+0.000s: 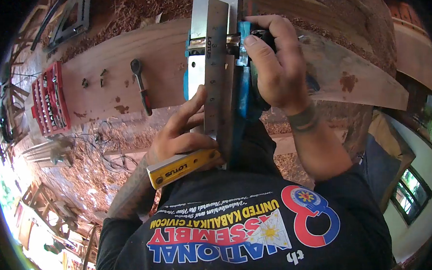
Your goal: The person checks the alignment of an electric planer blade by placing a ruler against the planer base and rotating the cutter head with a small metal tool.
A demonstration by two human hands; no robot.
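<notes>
An electric planer (245, 89) with a teal body is turned sole up, its metal sole plates and cutter drum (199, 45) facing me. My left hand (184, 127) grips a try square with a yellow LOTUS handle (183, 168). The steel blade of the try square (216, 71) lies lengthwise along the sole, across the cutter drum. On the planer's right side, my right hand (278, 63) is closed around the body beside the drum, with thumb and forefinger bent at its edge. Part of the planer's lower end is hidden against my dark shirt.
Behind the planer lies a wide wooden plank (162, 45). On it are a ratchet wrench (141, 85), small metal parts (103, 77) and a red socket set (50, 102). Wood shavings (146, 11) cover the surroundings. Cables (109, 140) lie at the left.
</notes>
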